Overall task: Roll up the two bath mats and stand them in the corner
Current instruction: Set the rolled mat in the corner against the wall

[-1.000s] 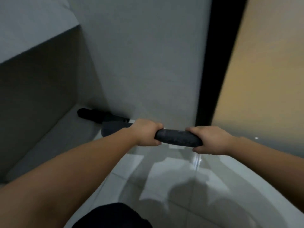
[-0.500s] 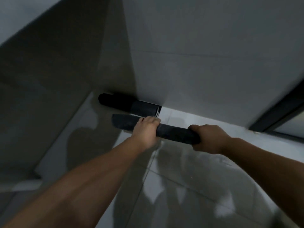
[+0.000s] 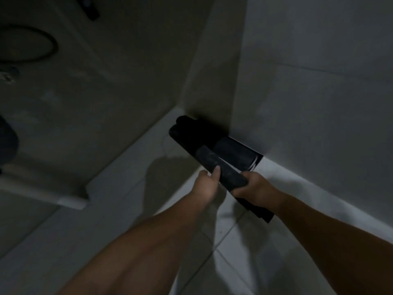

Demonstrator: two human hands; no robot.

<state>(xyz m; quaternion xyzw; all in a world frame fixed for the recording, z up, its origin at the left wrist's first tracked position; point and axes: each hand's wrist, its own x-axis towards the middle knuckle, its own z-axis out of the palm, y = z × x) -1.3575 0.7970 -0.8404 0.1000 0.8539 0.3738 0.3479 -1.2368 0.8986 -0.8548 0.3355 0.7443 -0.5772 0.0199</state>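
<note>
Since the earlier frames the view has swung left and down toward the corner, and the held rolled mat (image 3: 221,170) has gone from lying across the view between two well-spaced hands to pointing with its far end into the corner; the hands have closed in on each other along it.

The right hand (image 3: 256,187) has its grip clamped around the near part of the roll, fingers wrapped under and over it. The left hand (image 3: 206,185) sits just beside it on the roll's left flank, and its grip looks looser: the fingers (image 3: 217,170) lie extended against the dark fabric rather than curled round it, though the dim, blurred picture makes this hard to settle.

A second rolled mat (image 3: 236,153) rests in the corner where the two walls meet, right against the right-hand wall (image 3: 319,92), touching or almost touching the held roll. Whether either roll stands upright or lies on the floor cannot be told from this steep angle. The pale tiled floor (image 3: 244,262) carries the hands' shadows. A dark hose loop (image 3: 32,44) hangs on the left wall.
</note>
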